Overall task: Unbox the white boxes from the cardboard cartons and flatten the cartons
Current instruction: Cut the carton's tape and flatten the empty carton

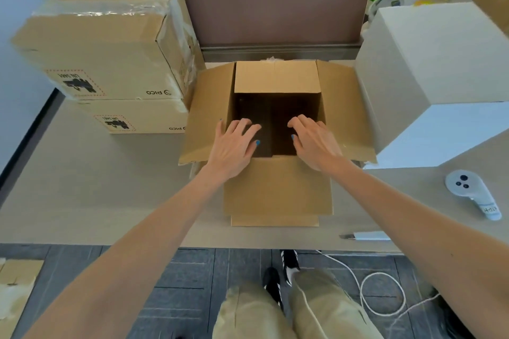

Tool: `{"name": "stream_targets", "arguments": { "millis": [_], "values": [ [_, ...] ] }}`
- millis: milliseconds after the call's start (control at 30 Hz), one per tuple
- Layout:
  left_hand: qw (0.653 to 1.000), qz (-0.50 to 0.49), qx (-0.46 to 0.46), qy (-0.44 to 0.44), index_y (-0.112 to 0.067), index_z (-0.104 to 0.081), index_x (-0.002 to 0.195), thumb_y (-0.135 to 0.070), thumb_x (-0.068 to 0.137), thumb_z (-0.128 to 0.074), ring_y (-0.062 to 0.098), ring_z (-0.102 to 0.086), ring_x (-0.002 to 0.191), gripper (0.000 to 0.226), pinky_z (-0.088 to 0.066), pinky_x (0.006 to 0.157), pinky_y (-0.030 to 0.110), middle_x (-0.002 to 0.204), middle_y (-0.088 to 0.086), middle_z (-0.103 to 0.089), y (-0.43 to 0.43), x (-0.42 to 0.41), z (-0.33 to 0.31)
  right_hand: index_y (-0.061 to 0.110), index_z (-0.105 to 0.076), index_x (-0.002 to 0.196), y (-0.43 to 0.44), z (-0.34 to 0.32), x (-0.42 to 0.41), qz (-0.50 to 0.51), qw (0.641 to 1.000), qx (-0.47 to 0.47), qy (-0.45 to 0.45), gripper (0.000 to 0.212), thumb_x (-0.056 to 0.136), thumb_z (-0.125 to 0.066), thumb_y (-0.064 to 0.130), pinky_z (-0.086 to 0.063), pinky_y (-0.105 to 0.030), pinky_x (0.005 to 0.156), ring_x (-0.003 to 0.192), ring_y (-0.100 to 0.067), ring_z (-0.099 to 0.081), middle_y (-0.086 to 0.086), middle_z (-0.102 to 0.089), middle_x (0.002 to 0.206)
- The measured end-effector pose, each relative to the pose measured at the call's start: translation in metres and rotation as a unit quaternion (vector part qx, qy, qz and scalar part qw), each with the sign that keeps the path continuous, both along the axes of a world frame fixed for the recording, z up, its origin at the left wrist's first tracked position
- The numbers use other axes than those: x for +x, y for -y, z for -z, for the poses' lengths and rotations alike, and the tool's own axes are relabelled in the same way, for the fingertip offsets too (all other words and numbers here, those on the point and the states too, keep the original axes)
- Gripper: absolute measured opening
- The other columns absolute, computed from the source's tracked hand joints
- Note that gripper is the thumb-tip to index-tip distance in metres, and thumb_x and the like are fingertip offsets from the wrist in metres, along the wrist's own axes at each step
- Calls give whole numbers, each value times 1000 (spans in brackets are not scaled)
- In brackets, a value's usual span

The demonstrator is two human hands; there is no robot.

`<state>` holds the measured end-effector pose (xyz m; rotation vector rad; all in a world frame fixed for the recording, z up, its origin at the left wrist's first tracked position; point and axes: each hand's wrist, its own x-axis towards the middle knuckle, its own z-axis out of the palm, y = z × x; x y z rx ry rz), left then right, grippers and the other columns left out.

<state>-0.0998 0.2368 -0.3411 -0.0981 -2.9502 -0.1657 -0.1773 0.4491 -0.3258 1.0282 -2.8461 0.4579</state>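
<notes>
Carton [276, 187] open, flaps splayed; left hand [234, 146], right hand [314, 143] over rim, fingers loose, gripping nothing.

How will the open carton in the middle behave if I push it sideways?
The open carton looks empty inside, so it is probably light and should slide easily on the smooth table. Its spread flaps would likely flex and catch the neighbouring boxes.
</notes>
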Motion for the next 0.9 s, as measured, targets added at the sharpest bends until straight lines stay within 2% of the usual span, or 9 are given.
{"name": "stream_targets", "arguments": {
  "millis": [200, 400, 500, 633, 700, 767, 833, 900],
  "values": [
    [998, -45, 14, -31, -22, -49, 139, -25, 97, -55, 23, -40, 137, 42, -24, 116, 58, 146, 4, -46, 15, -42, 3, 10, -48, 129, 26, 3, -56, 23, 999, 16, -19, 44, 87, -61, 7, -47, -32, 94, 110, -21, -53, -7, -50, 130],
    [995, -71, 13, -67, -22, -50, 135, -20, 93, -60, 26, -41, 136, 43, -26, 116, 54, 150, 6, -43, 29, -88, -4, 10, -53, 117, 43, 5, -107, 61, 995, -18, -77, 36, 83, -64, 4, -46, -33, 95, 105, -23, -51, -9, -52, 123],
    [996, -54, 4, -64, -22, -50, 136, -23, 91, -64, 27, -41, 136, 47, -26, 116, 55, 149, 7, -44, 36, -108, -8, 10, -54, 117, 45, 2, -127, 31, 996, -33, -74, 33, 85, -62, 9, -44, -33, 96, 107, -23, -53, -8, -54, 121],
    [994, -9, 0, -112, -21, -60, 126, -26, 98, -57, 26, -53, 123, 30, -29, 114, 50, 131, 5, -60, 45, -133, -19, 11, -62, 103, 43, -8, -149, -30, 989, -79, -121, 16, 89, -56, 16, -50, -31, 87, 97, -23, -60, -7, -65, 104],
    [988, -1, -3, -155, -19, -65, 120, -27, 101, -46, 24, -59, 112, 28, -33, 112, 45, 118, 4, -66, 51, -150, -32, 11, -66, 100, 45, -17, -163, -35, 981, -91, -165, 18, 92, -52, 18, -49, -33, 88, 95, -23, -63, -7, -68, 101],
    [981, -7, 4, -195, -18, -67, 115, -24, 101, -44, 23, -62, 102, 28, -35, 109, 42, 107, 3, -70, 56, -172, -47, 11, -67, 100, 51, -29, -179, -26, 972, -107, -207, 18, 94, -50, 16, -47, -34, 88, 92, -24, -64, -6, -69, 98],
    [973, -23, 25, -226, -17, -67, 113, -20, 98, -51, 22, -63, 96, 22, -37, 107, 39, 101, 1, -70, 60, -196, -61, 10, -64, 105, 59, -42, -196, -9, 965, -128, -230, 18, 95, -49, 11, -44, -35, 89, 93, -25, -63, -7, -68, 100],
    [970, -51, 56, -230, -16, -65, 118, -14, 94, -59, 23, -62, 101, 25, -37, 106, 38, 106, 2, -69, 66, -220, -71, 9, -56, 117, 67, -52, -213, 30, 962, -149, -229, 26, 91, -51, 5, -41, -35, 96, 105, -26, -58, -9, -63, 114]
  ]
}}
